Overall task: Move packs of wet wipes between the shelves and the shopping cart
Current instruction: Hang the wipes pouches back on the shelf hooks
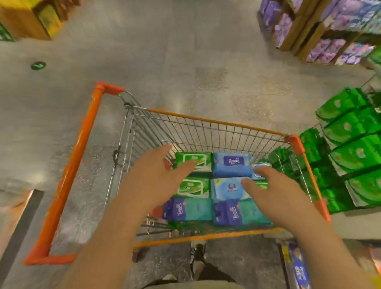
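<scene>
grey speckled concrete floor [182,58] — wooden display crates [306,30] stand at the far right.

Even, bright overhead light fills the aisle, leaving pale glare patches on the grey floor [182,47] and only faint shadows. The whole picture is soft and smeared, with blocky artefacts. The wide lens bends the cart [78,161] rim and stretches the corners, where the shelves [332,27] blur most. Green packs [358,155] look oversaturated, and print on them is unreadable.
</scene>
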The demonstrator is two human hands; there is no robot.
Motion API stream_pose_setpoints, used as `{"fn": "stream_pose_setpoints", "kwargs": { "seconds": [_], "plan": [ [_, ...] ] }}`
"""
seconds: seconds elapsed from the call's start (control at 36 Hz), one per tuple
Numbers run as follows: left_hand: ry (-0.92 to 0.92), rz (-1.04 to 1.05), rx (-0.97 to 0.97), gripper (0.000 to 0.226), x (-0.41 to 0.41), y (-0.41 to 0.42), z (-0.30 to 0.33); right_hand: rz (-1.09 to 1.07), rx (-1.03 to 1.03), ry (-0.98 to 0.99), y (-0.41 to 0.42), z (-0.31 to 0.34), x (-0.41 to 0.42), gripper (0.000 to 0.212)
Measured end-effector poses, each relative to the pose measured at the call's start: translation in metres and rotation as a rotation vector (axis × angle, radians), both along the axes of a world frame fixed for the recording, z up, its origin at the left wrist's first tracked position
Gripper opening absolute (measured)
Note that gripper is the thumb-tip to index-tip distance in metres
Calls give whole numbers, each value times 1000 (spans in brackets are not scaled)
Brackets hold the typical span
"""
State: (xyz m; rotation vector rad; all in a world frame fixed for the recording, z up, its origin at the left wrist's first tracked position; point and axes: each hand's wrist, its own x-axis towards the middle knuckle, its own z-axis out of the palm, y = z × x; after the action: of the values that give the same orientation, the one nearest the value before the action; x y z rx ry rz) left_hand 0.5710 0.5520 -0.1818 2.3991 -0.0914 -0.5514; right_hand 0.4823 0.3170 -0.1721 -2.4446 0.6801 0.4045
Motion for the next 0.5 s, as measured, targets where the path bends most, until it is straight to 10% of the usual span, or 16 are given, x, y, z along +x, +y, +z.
{"fn": "stream_pose_setpoints", "kwargs": {
  "seconds": [0.5],
  "plan": [
    [228,163,120,72,48,-45,-75,229,97,164,-60,-93,118,61]
  ]
}}
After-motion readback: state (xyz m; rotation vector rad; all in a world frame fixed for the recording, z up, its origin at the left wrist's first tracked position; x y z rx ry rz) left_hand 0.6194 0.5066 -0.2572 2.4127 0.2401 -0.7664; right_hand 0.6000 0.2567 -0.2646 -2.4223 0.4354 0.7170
